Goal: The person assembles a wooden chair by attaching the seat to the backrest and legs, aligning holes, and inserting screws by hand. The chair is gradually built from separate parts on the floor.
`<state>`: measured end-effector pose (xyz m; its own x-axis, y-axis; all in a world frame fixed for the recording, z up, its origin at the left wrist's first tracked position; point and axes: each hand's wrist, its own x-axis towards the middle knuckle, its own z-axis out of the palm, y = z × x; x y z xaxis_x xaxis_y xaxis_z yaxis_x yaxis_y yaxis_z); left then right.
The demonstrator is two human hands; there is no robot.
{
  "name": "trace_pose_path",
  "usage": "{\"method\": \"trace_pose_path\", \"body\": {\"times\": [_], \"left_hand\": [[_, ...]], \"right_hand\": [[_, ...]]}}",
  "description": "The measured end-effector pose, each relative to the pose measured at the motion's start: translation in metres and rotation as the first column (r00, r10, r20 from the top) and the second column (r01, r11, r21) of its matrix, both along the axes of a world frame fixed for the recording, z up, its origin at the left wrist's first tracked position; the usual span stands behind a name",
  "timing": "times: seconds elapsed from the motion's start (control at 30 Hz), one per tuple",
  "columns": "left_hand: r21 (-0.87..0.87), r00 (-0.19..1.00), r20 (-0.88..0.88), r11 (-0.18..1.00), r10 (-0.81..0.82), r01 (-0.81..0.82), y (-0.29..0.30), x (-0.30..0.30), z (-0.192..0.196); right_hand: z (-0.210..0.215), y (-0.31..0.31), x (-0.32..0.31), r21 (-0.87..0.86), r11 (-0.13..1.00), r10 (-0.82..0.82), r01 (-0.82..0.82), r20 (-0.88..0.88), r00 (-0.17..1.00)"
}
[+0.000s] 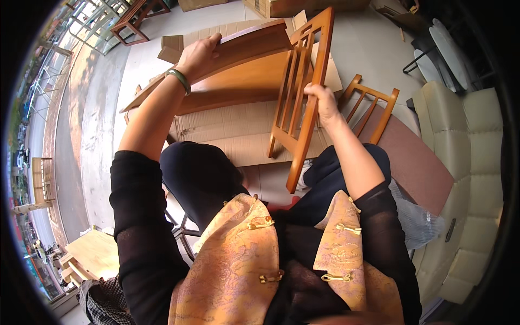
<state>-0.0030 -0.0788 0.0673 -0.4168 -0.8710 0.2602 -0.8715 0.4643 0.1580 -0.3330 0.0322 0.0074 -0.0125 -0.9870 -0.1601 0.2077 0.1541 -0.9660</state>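
The left hand is closed over the far top edge of a wooden panel, fingers curled over the rim; a green bangle sits on that wrist. The panel slants up over flattened cardboard spread on the floor, its low end toward the cardboard's left edge. The right hand is wrapped around one side rail of a slatted frame, which stands tilted, its top near the panel's right end and its bottom corner down between the knees. Whether frame and panel touch cannot be told. A second slatted frame lies just beside the cardboard's right edge, on a reddish-brown board. A pale cushioned sofa runs along the right. More wooden pieces sit at lower left, and another wooden frame stands at the far left of the floor.
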Motion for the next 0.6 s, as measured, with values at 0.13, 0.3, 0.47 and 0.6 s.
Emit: {"method": "trace_pose_path", "body": {"times": [0.13,0.3,0.47,0.6], "left_hand": [[-0.050,0.990,-0.078,0.992,0.114,-0.118,0.031,-0.012,0.004],[-0.072,0.983,-0.151,0.991,0.104,-0.116,0.061,-0.010,-0.014],[-0.037,0.986,-0.146,0.996,0.080,-0.086,0.056,-0.009,-0.017],[0.006,0.988,-0.114,0.995,0.104,-0.104,0.045,-0.018,-0.019]], "right_hand": [[-0.023,-0.008,-0.005,0.037,0.999,0.010,-0.010,0.005,1.000],[-0.023,-0.009,-0.013,0.048,0.999,0.026,-0.022,-0.081,0.996],[0.010,0.001,-0.009,0.114,0.989,0.095,-0.090,-0.038,0.995],[0.020,0.006,-0.001,0.148,0.984,0.117,-0.104,-0.088,0.989]]}}
